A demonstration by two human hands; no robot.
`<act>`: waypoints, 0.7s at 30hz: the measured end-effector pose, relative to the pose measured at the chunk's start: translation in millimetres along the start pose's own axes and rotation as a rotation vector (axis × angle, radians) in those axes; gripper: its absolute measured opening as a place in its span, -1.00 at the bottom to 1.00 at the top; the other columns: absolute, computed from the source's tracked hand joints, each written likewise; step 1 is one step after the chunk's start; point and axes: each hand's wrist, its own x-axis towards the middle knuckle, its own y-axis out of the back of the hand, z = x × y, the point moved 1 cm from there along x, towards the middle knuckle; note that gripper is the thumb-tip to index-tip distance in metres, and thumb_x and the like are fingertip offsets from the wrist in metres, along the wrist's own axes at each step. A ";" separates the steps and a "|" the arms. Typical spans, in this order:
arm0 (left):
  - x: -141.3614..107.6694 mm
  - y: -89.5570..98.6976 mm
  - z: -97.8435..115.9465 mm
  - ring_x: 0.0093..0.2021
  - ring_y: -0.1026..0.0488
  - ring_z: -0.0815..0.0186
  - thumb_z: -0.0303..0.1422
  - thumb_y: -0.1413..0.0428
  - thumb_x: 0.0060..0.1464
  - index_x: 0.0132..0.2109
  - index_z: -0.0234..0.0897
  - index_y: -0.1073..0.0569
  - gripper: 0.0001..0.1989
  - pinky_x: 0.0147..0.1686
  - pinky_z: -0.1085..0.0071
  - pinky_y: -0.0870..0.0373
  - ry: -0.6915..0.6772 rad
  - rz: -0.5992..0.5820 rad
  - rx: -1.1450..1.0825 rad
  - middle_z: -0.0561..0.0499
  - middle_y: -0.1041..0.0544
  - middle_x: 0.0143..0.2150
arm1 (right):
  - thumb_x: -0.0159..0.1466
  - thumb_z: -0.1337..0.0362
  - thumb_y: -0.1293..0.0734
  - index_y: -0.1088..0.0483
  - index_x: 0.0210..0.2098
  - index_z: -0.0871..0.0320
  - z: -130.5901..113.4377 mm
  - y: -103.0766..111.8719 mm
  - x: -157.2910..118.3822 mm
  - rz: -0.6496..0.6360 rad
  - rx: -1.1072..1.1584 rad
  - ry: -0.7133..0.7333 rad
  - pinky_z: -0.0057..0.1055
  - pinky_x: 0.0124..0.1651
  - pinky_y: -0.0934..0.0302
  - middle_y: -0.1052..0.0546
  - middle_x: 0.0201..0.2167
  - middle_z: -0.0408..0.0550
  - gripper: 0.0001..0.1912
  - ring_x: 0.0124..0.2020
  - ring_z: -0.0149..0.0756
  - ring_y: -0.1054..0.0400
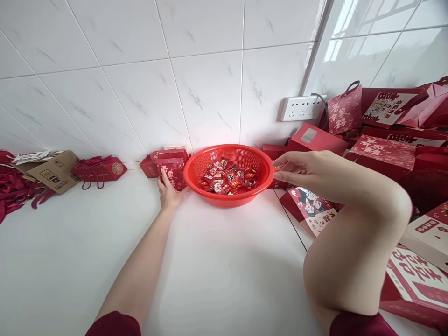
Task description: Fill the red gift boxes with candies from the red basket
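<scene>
A round red plastic basket [228, 201] holds several small wrapped sweets in red packaging [231, 177]. Left of it, my left hand [170, 193] rests against a small red patterned box [172, 171], its fingers partly hidden at the box's side. My right hand [296, 169] is at the basket's right rim, palm down, fingers stretched out and thumb apart, with nothing seen in its grasp. Another dark red box [149, 165] stands behind and left of the one at my left hand.
Red gift boxes [381, 151] pile up at the right, some beneath my right arm. A socket strip [303, 108] is on the tiled wall. At the far left lie a brown carton [56, 173], a red box with handles [100, 170] and red ribbons [12, 189].
</scene>
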 end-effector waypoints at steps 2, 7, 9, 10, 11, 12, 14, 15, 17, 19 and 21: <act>-0.1 -1.2 -1.4 0.34 -0.10 -0.23 0.05 -0.32 -0.21 0.45 -0.15 0.42 0.35 0.18 -0.05 -0.24 0.009 -0.002 -0.002 -0.39 0.15 0.41 | 0.30 -0.07 -0.21 -0.46 -0.11 0.02 -2.5 0.9 -2.0 0.001 0.009 0.007 -0.27 -0.32 -0.30 -0.60 -0.20 -0.04 -0.62 -0.25 -0.11 -0.48; -0.7 -2.3 -4.2 0.42 0.11 -0.23 0.04 -0.35 -0.27 0.44 -0.18 0.42 0.40 0.29 -0.07 -0.06 0.030 -0.015 -0.026 -0.42 0.25 0.44 | 0.31 -0.03 -0.22 -0.46 -0.07 0.01 0.7 9.9 -13.8 0.007 0.073 -0.061 -0.29 -0.20 -0.30 -0.59 -0.14 -0.05 -0.64 -0.16 -0.14 -0.46; 0.2 -2.0 -4.1 0.44 0.23 -0.24 0.00 -0.39 -0.33 0.44 -0.20 0.45 0.46 0.32 -0.08 0.03 0.039 -0.029 -0.047 -0.42 0.31 0.45 | 0.32 -0.05 -0.20 -0.46 -0.03 0.03 10.5 15.7 -18.9 0.047 0.059 -0.140 -0.29 -0.21 -0.27 -0.58 -0.11 -0.02 -0.60 -0.15 -0.15 -0.45; 0.8 -1.9 -4.0 0.44 0.28 -0.24 -0.02 -0.41 -0.36 0.44 -0.22 0.48 0.50 0.33 -0.07 0.06 0.041 -0.036 -0.060 -0.43 0.34 0.45 | 0.32 -0.05 -0.19 -0.45 -0.02 0.04 18.0 18.3 -20.4 0.075 0.040 -0.186 -0.29 -0.22 -0.25 -0.57 -0.09 0.00 -0.58 -0.15 -0.15 -0.44; 1.3 -1.7 -3.7 0.45 0.32 -0.22 -0.03 -0.42 -0.37 0.43 -0.24 0.52 0.52 0.34 -0.06 0.08 0.043 -0.044 -0.071 -0.43 0.37 0.45 | 0.32 -0.04 -0.18 -0.45 -0.02 0.07 27.2 20.1 -20.7 0.098 0.022 -0.234 -0.28 -0.23 -0.23 -0.56 -0.08 0.04 -0.57 -0.16 -0.14 -0.43; 1.7 -1.7 -3.4 0.45 0.35 -0.19 -0.04 -0.42 -0.37 0.42 -0.26 0.55 0.54 0.35 -0.04 0.09 0.043 -0.050 -0.081 -0.43 0.39 0.45 | 0.32 -0.02 -0.17 -0.44 -0.01 0.09 37.9 20.9 -19.6 0.109 0.011 -0.278 -0.27 -0.23 -0.22 -0.56 -0.07 0.08 -0.57 -0.16 -0.13 -0.43; 1.8 -1.6 -2.6 0.46 0.39 -0.14 -0.05 -0.42 -0.37 0.40 -0.30 0.60 0.56 0.36 -0.01 0.11 0.044 -0.060 -0.091 -0.43 0.42 0.45 | 0.31 0.02 -0.17 -0.42 0.00 0.12 62.7 18.1 -13.2 0.103 0.020 -0.371 -0.27 -0.22 -0.21 -0.54 -0.04 0.13 -0.58 -0.16 -0.13 -0.41; 1.3 -1.6 -2.1 0.46 0.39 -0.12 -0.06 -0.42 -0.37 0.40 -0.32 0.62 0.57 0.36 0.00 0.12 0.047 -0.065 -0.092 -0.43 0.42 0.45 | 0.30 0.02 -0.18 -0.41 0.01 0.11 75.6 14.2 -8.2 0.073 0.038 -0.404 -0.28 -0.22 -0.21 -0.52 0.00 0.14 -0.58 -0.14 -0.13 -0.41; -0.6 -1.2 -0.9 0.46 0.39 -0.11 -0.05 -0.42 -0.36 0.39 -0.35 0.63 0.57 0.37 0.02 0.13 0.058 -0.072 -0.088 -0.44 0.44 0.45 | 0.27 0.06 -0.23 -0.44 -0.06 0.12 100.4 2.9 3.5 0.048 0.030 -0.533 -0.31 -0.25 -0.22 -0.53 -0.02 0.14 -0.63 -0.15 -0.14 -0.42; -3.5 -0.6 0.3 0.46 0.38 -0.13 -0.04 -0.42 -0.37 0.39 -0.38 0.63 0.58 0.37 0.03 0.14 0.074 -0.080 -0.078 -0.47 0.45 0.45 | 0.22 0.07 -0.29 -0.48 -0.13 0.18 119.5 -11.8 15.7 -0.016 0.038 -0.584 -0.31 -0.29 -0.23 -0.57 -0.14 0.15 -0.64 -0.24 -0.14 -0.44; -7.0 -0.2 1.3 0.45 0.39 -0.16 -0.02 -0.42 -0.37 0.39 -0.41 0.62 0.58 0.37 0.02 0.15 0.088 -0.086 -0.064 -0.49 0.47 0.44 | 0.17 0.07 -0.34 -0.51 -0.15 0.21 131.3 -25.6 26.3 -0.083 0.055 -0.599 -0.30 -0.32 -0.25 -0.58 -0.23 0.14 -0.62 -0.33 -0.16 -0.45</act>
